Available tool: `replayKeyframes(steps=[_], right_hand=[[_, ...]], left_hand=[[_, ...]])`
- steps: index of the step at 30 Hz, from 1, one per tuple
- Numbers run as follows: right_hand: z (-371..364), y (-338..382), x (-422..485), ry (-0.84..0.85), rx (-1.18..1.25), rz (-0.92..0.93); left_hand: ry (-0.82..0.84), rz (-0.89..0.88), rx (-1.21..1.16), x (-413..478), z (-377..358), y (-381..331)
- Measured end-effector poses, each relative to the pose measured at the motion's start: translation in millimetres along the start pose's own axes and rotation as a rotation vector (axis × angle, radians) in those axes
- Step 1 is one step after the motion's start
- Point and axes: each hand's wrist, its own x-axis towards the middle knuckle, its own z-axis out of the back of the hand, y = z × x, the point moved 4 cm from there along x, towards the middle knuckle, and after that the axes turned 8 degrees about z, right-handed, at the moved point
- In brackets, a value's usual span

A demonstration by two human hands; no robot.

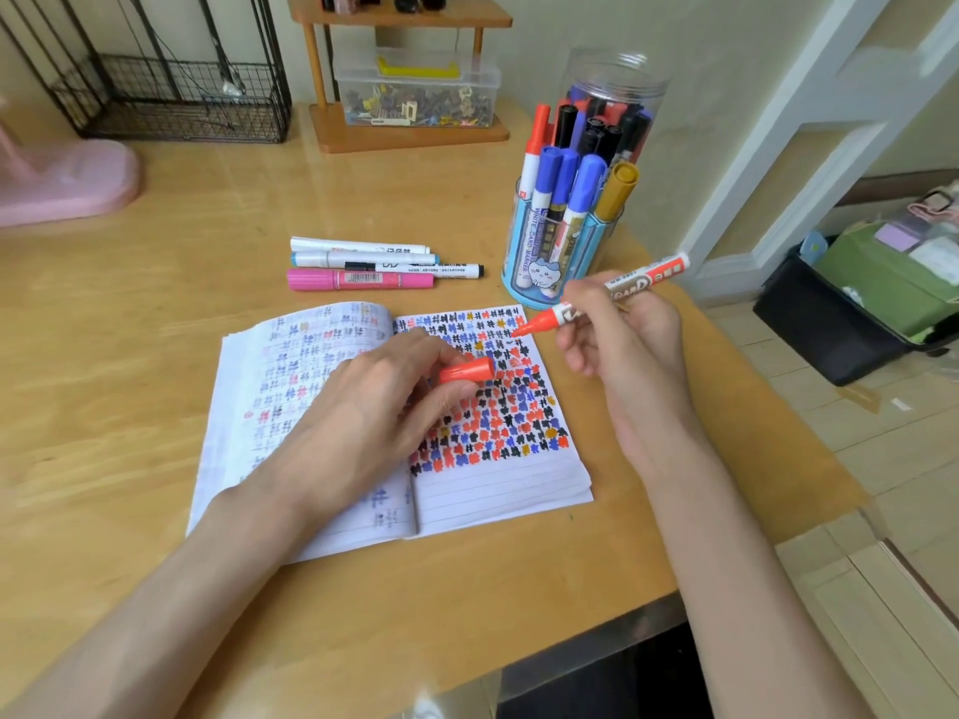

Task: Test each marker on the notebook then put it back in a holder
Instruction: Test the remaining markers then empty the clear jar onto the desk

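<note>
An open notebook (482, 490) lies on the wooden desk, its right page crowded with red, blue, black and gold test marks. My right hand (617, 334) grips an uncapped red whiteboard marker (643, 280), whose tip hovers over the page's top right corner. My left hand (373, 407) rests on the notebook and pinches the marker's red cap (467, 370). A blue holder (550, 251) behind the notebook stands full of several markers. Behind it, a clear jar (617, 111) holds more markers.
Several loose markers (373, 264), white, blue-capped and pink, lie behind the notebook. A wooden shelf (410, 132) carries a clear box of small parts. A wire basket (171, 101) and a pink object (62, 184) stand at the back left. The desk's edge runs close on the right.
</note>
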Motion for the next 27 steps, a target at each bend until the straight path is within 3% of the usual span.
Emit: replayKeyframes(steps=[13, 23, 27], right_hand=[[-10, -8, -9, 0.122, 0.023, 0.058], [-19, -13, -14, 0.310, -0.031, 0.131], [-19, -16, -14, 0.303, -0.021, 0.142]], left_hand=[[0.011, 0.025, 0.012, 1, 0, 2], [0.037, 0.045, -0.066, 2, 1, 1], [0.020, 0.041, -0.081, 3, 2, 2]])
